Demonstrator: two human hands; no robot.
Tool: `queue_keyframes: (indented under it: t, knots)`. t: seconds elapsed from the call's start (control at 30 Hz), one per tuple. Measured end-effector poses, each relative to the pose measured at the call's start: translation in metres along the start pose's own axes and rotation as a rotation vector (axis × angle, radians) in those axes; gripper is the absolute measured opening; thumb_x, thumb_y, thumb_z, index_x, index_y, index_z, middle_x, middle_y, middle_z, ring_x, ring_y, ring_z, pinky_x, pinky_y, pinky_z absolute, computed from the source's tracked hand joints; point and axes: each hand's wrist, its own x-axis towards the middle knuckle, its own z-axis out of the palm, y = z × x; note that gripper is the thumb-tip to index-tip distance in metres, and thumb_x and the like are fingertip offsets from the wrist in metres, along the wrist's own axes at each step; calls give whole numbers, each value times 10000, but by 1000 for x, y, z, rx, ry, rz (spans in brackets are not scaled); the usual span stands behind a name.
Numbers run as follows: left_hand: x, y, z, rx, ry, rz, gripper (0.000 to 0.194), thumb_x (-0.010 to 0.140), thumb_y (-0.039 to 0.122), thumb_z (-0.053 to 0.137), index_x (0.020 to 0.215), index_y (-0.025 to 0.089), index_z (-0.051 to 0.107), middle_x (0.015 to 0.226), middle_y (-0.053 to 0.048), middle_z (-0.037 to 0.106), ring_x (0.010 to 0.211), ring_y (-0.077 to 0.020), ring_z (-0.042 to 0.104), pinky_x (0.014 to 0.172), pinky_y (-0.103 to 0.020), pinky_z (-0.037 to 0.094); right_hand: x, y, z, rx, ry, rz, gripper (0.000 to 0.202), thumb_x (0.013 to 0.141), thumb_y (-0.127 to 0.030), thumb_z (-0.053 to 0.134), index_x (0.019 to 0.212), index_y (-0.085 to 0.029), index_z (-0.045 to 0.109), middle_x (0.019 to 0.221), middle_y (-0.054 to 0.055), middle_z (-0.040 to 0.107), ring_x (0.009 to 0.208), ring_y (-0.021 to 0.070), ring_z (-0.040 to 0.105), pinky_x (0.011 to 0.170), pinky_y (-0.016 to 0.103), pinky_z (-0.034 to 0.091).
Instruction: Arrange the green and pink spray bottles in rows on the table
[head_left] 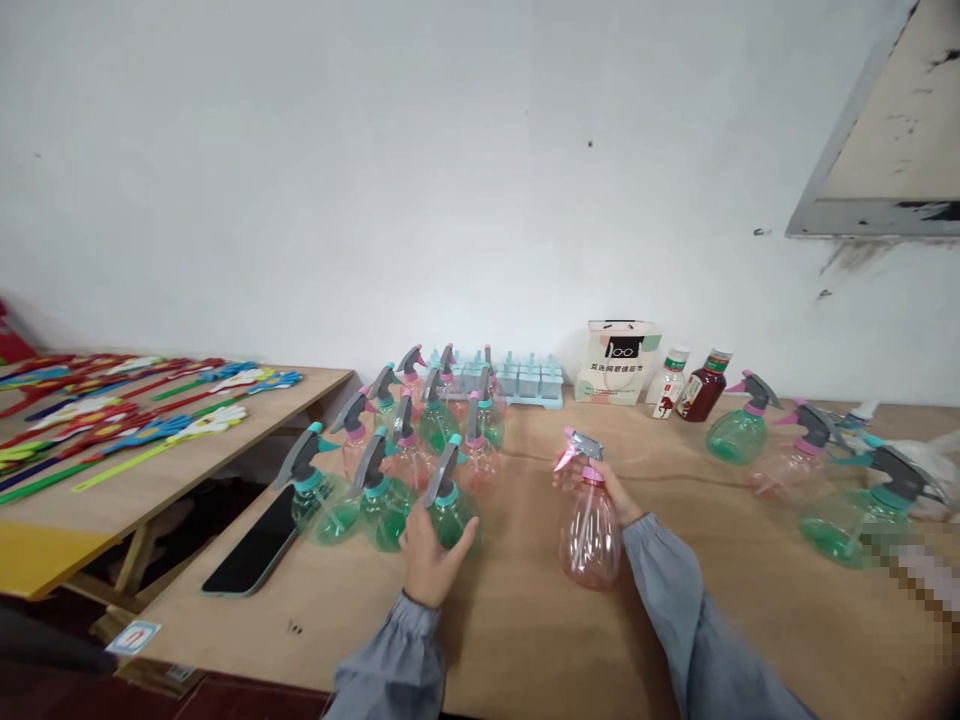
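Note:
My left hand (433,562) is around the near side of a green spray bottle (454,516), thumb along the right and fingers partly hidden on the left. This bottle has a grey and teal spray head and is at the front right of a cluster. Fingers of my right hand (613,490) close round the neck of a clear pink spray bottle (591,545), just under its grey and pink head. That bottle is upright; I cannot tell whether its base touches the table. Close to my left hand is another green spray bottle (386,515) among several green and pink ones.
A phone (253,545) lies left of the cluster. Behind are a pale blue mould tray (529,382), a paper bag (616,365) and two capped bottles, one white (667,385), one dark red (703,388). More spray bottles (806,455) stand right. Hand-shaped clappers (150,430) cover the left table.

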Motion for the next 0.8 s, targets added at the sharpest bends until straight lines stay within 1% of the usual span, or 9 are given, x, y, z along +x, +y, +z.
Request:
queue_keyframes:
  t: [0.07,0.13,0.23,0.3,0.37,0.43,0.57,0.67,0.8]
  knots:
    - [-8,0,12,23,-44,28,650,747,558,685,1267,207,514,1072,-116,619,1060,-341,600,926,-525,451,-1,3,-5,42,-30,24,548,743,-686,636,992,-204,707,1020,106,733,992,260,689,934,425,534]
    - [-11,4,22,12,-94,69,626,751,516,691,1274,221,515,1087,-117,624,1063,-338,607,901,-503,460,-3,8,-10,49,-19,20,558,743,-699,633,983,-200,710,986,103,737,966,251,692,904,405,544]
    - [-4,15,33,6,-205,115,634,749,463,698,1302,223,500,1126,-126,630,1099,-336,602,912,-490,454,-3,14,-16,31,54,-5,493,754,-667,647,908,-202,706,859,86,733,834,227,700,725,331,564]
    - [5,23,43,18,-273,133,661,741,439,705,1322,214,485,1167,-137,629,1135,-338,589,944,-497,438,-1,17,-19,32,118,-31,432,734,-629,684,820,-206,690,733,62,706,695,195,675,581,274,525]
    - [14,28,54,25,-313,144,694,737,421,709,1347,203,460,1226,-149,614,1183,-344,569,975,-506,421,1,18,-20,49,156,-65,399,705,-605,710,745,-211,665,659,41,674,596,164,631,508,247,483]
    - [18,29,65,5,-317,152,717,741,409,710,1366,192,434,1262,-155,599,1216,-346,555,998,-514,414,3,18,-19,61,153,-91,385,689,-596,710,708,-216,649,654,36,665,583,159,616,509,251,482]
    - [17,23,79,-122,-256,205,700,767,400,704,1362,172,414,1255,-160,588,1233,-330,549,1032,-502,423,2,17,-14,65,113,-105,367,675,-580,696,675,-216,644,696,63,677,674,204,646,583,302,517]
    - [13,19,80,-193,-233,250,704,796,387,691,1388,170,379,1271,-160,572,1245,-317,543,1054,-496,423,-1,18,-10,46,70,-100,379,696,-588,669,660,-211,648,711,83,679,693,212,635,620,327,520]
    - [11,18,77,-220,-247,268,749,806,378,689,1435,189,330,1309,-162,547,1269,-325,524,1074,-517,410,-3,18,-9,16,81,-110,348,734,-551,653,738,-203,667,655,52,642,630,182,594,570,293,482]
